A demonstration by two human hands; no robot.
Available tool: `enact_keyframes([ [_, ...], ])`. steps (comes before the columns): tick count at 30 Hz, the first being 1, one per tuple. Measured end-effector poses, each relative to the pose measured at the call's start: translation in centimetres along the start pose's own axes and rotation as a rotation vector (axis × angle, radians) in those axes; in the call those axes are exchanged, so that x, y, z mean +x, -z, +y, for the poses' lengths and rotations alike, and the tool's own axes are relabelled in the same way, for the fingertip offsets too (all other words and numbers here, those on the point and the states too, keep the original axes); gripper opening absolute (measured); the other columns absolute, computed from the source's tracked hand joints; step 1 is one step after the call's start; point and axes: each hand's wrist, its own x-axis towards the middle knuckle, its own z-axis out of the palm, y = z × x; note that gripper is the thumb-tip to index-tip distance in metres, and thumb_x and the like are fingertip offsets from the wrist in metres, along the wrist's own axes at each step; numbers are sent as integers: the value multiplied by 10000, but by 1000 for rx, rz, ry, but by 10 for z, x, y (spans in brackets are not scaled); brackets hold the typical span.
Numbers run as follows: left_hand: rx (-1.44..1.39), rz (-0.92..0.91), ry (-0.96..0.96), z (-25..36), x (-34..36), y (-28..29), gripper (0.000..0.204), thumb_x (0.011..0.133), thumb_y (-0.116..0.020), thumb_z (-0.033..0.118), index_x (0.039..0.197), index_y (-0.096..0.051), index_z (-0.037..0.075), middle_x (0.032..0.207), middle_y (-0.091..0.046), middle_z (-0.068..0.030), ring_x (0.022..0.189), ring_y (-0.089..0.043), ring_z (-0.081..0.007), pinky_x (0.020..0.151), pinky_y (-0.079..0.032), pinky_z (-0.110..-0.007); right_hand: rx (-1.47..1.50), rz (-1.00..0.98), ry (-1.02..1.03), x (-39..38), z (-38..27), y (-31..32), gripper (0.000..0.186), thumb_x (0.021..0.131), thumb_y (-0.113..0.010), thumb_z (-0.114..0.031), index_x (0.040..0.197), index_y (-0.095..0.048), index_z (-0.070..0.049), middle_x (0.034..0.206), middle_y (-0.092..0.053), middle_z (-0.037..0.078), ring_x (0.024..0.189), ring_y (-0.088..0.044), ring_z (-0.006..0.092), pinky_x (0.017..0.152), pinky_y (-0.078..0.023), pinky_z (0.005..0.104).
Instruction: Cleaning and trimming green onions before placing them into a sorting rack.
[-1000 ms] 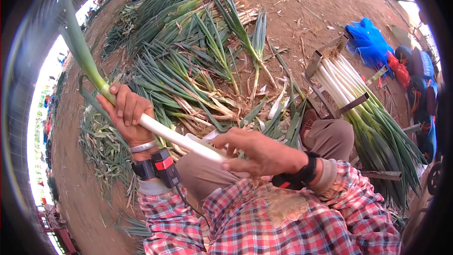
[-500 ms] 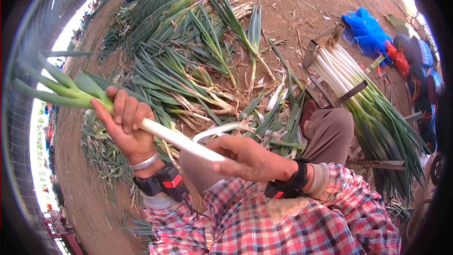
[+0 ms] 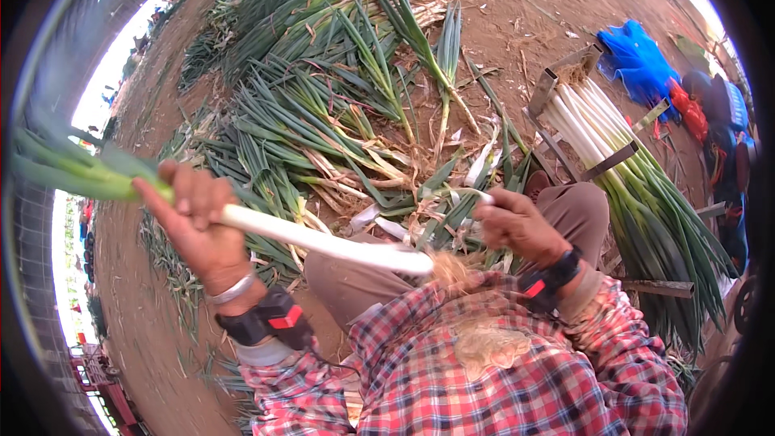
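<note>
My left hand (image 3: 200,214) is wrapped round a long green onion (image 3: 323,244) where the white stalk turns green. The stalk slants across my lap, its brown roots (image 3: 454,270) by my shirt and its blurred green leaves (image 3: 81,169) out to the left. My right hand (image 3: 523,226) is apart from the stalk, above my knee. Its fingers are pinched on a thin pale strip of peel (image 3: 464,189) that trails to the left. Loose peelings (image 3: 387,226) lie on the ground between my legs.
A big heap of untrimmed green onions (image 3: 299,16) covers the ground ahead, with a smaller pile (image 3: 307,125) nearer. At the right, a metal rack (image 3: 611,160) holds a bundle of cleaned green onions (image 3: 597,125). Blue netting (image 3: 638,60) and a red bag (image 3: 686,107) lie beyond it.
My right hand has left the stalk and moved right and up, with the thin strip of peel now in its fingers. My left hand has shifted slightly left and down with the green onion.
</note>
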Motion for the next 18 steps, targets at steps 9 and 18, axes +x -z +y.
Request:
enact_keyframes([
  [9,86,-104,-127,9,-20,-9,392,1023,-435,427,979,-533,50,575,-341,49,397,-263,-30,376,-236,-195,-971,-84,492,9,-14,-55,400,876,-629,-202,1241,-520,-83,1031,-548,174,856,-598,342,725,-497,418],
  [18,-199,-206,49,23,-30,17,377,1010,-482,397,974,-462,22,583,-346,23,414,-295,-61,378,-282,-210,-1031,-452,911,24,5,-97,138,851,-606,-161,891,-518,-63,769,-541,122,664,-575,358,574,-455,446],
])
